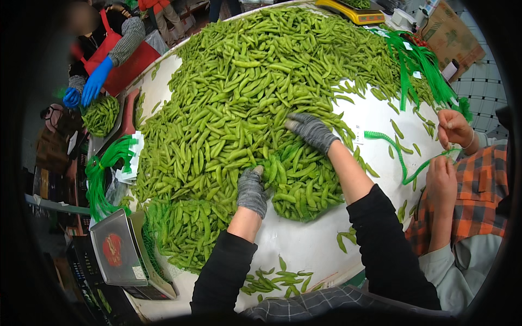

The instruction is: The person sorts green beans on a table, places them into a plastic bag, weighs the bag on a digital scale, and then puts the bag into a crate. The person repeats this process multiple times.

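A large heap of green soybean pods (244,81) covers much of the white table (285,240). My left hand (252,191), in a grey knit glove, grips the rim of a green mesh bag (306,191) partly filled with pods. My right hand (312,130), gloved alike, lies on pods at the bag's far side, fingers pointing left; its fingertips are among the pods, and whether it holds any is unclear. Left of my left hand lies another filled green mesh bag (187,228). A few loose pods (281,281) lie near the table's front edge.
A digital scale (122,252) stands at left, beside bundled green mesh bags (102,175). More mesh bags (420,61) hang over pods at upper right. A co-worker's hands (444,171) hold a green mesh strip at right. Another person's blue gloves (96,81) touch a filled bag at upper left.
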